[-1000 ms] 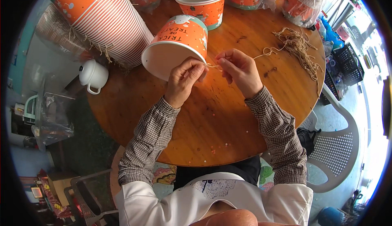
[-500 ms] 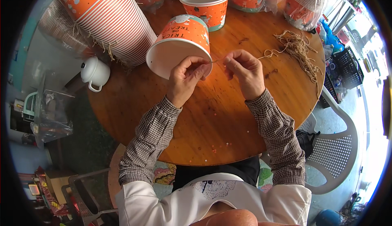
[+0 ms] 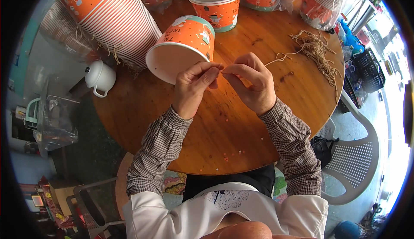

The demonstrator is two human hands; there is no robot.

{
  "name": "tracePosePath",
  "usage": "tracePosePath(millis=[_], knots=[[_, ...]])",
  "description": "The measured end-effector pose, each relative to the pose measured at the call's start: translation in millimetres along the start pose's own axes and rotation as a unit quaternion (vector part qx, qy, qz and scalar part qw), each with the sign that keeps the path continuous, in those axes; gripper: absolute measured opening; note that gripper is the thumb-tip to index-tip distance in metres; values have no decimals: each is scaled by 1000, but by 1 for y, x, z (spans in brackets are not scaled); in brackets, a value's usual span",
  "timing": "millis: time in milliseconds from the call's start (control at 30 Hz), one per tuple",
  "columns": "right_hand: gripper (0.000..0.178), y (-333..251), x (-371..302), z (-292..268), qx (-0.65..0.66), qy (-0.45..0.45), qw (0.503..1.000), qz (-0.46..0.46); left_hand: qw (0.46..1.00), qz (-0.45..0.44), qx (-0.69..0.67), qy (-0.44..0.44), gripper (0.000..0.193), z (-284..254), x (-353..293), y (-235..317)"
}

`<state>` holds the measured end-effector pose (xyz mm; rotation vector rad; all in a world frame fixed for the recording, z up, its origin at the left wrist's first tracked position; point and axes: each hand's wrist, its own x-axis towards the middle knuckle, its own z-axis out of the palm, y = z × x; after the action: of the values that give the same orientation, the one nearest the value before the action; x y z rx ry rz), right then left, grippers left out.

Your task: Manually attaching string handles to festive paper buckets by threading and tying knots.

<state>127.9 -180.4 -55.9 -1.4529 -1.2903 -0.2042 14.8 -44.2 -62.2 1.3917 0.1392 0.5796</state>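
Over the middle of the table, my left hand (image 3: 192, 88) and my right hand (image 3: 255, 85) meet fingertip to fingertip, both pinched on a thin beige string (image 3: 282, 58). From my right hand the string runs to a loose tangled heap (image 3: 318, 52) on the right of the tabletop. Just beyond my left hand an orange paper bucket (image 3: 192, 35) lies tipped over, its white mouth toward me. The short end of string between the fingertips is mostly hidden. A second orange bucket (image 3: 217, 18) stands upright behind it.
A tall leaning stack of orange buckets (image 3: 116, 19) rises at the left, near a white lidded enamel pot (image 3: 101, 77). More bagged buckets (image 3: 321, 4) line the back of the round wooden table (image 3: 207, 131). A grey plastic chair (image 3: 353, 161) stands at the right.
My hands have come closer together, my right hand moving left until the fingertips nearly touch. The tipped bucket has shifted slightly left.
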Motion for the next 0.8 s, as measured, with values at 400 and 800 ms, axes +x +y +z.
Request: tracePosePath(millis=[400,800], knots=[[12,12,0,5,229,8,940,252,997,25,68,-22,13,-2,1,-3],[9,4,-4,8,10,-17,994,110,989,68,125,44,7,-1,1,-14]])
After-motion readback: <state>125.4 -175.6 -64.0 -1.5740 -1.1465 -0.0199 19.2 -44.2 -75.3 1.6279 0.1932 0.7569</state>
